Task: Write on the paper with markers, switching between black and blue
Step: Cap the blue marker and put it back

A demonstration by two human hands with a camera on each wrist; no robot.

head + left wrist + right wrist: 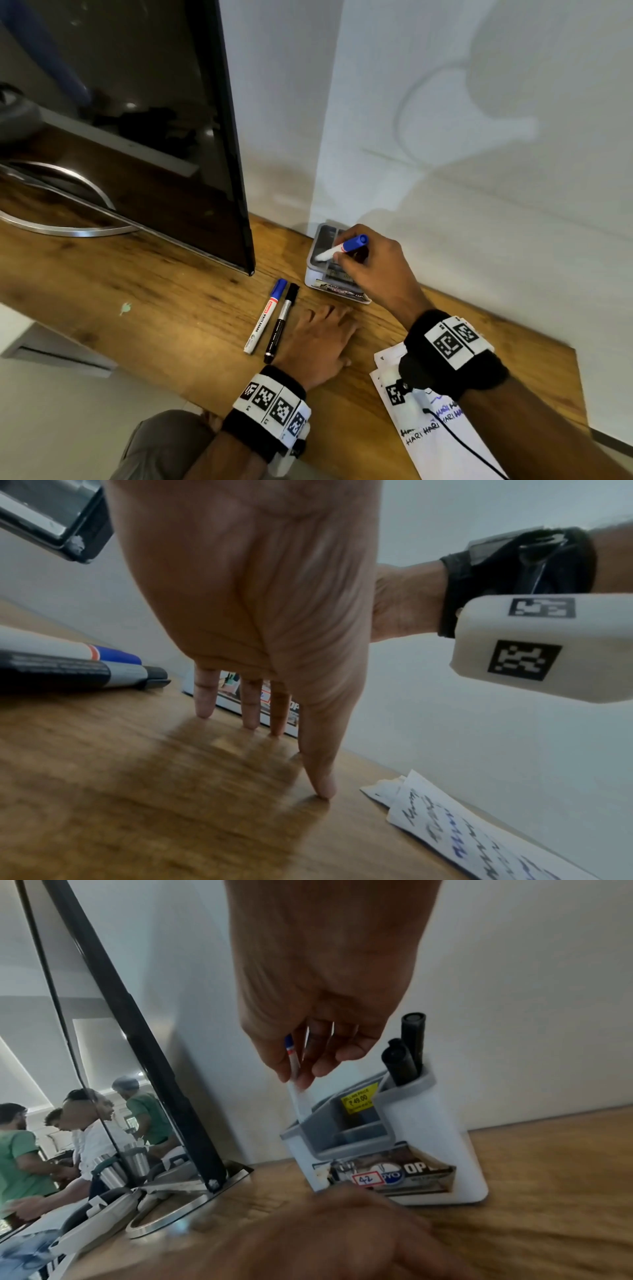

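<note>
Here, right hand (371,265): pinching a blue-capped marker (342,248) over the holder (317,255).
Left hand (317,339): flat, fingers spread on desk (154,308).
Paper (435,442): at 4 o'clock.

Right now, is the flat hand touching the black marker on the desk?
Apart. In the left wrist view the left hand rests its fingertips on the desk, and bare wood shows between them and the black marker.
</note>
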